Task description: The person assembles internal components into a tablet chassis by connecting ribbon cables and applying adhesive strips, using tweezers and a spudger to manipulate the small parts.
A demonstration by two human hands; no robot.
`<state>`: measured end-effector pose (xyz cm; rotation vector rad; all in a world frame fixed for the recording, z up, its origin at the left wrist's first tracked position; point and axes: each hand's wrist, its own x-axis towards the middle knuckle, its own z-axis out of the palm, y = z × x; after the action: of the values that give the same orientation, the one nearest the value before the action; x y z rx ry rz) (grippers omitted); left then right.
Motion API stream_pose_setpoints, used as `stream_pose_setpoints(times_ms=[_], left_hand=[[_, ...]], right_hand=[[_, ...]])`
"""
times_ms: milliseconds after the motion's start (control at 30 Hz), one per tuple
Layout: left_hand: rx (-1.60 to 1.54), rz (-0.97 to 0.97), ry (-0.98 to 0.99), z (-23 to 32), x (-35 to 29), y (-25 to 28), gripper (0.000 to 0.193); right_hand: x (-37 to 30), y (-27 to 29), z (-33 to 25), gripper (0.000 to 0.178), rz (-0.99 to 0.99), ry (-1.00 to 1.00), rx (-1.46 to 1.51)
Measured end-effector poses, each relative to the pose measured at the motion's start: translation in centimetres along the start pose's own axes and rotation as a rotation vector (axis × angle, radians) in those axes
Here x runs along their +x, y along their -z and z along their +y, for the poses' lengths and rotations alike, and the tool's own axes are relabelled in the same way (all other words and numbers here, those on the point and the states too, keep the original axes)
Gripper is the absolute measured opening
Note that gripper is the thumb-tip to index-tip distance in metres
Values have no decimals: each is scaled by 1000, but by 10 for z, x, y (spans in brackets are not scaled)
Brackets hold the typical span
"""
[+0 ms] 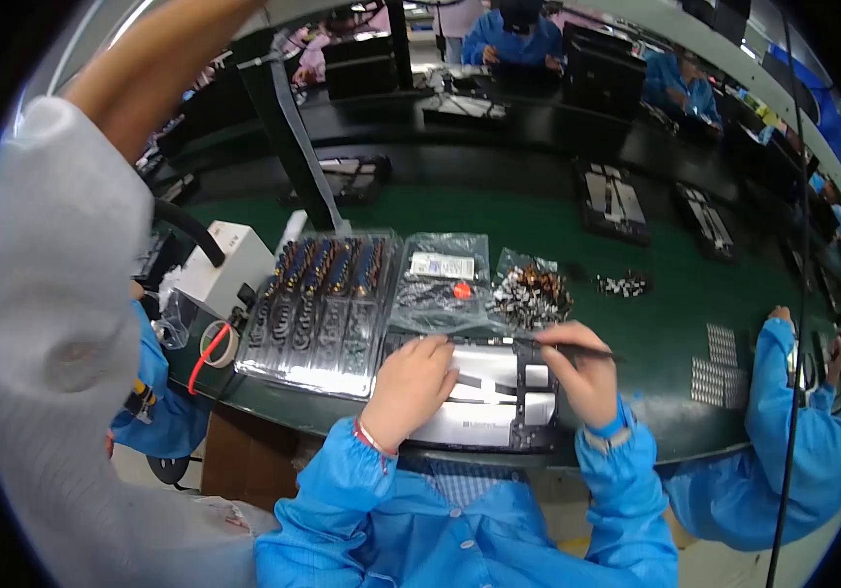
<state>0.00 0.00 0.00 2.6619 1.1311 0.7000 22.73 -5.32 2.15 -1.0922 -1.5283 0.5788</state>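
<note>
Pinch of the right hand (584,384) on a thin dark tool (587,352), close to the top right of an open flat device (484,414); tip too small to make out. Bent fingers on the left hand (406,394), lying over the top left part of the device; cannot tell whether pinching something tiny or holding things steady. Device flat on the green table (651,343), near the front edge, with silver and black insides in plain view. Looks like fiddly work on some little part along the top edge. Probably calls next for a still left hand and a slow, gentle tool, with no bump to the insides. Just past the device, a heap of tiny parts (532,297) and a clear bag (460,316); to the left, a clear tray (293,374); to the right, small silver bits (624,285) and silver blocks (717,381).
</note>
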Motion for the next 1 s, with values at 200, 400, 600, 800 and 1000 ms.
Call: stream_pose_setpoints(times_ms=[200, 400, 600, 800, 1000], left_hand=[[-41, 22, -22, -14, 12, -18, 30], [-95, 62, -43, -15, 18, -29, 29], [-193, 72, -12, -17, 20, -31, 26], [-204, 55, -17, -17, 22, -32, 30], [-100, 53, -52, -15, 20, -30, 30]], right_hand=[[28, -41, 46, 15, -163, -132, -88], [24, -49, 56, 15, -194, -230, -113], [24, -48, 57, 15, -234, -196, -183], [29, -46, 54, 16, -283, -199, -212], [25, -41, 55, 17, -223, -278, -100]])
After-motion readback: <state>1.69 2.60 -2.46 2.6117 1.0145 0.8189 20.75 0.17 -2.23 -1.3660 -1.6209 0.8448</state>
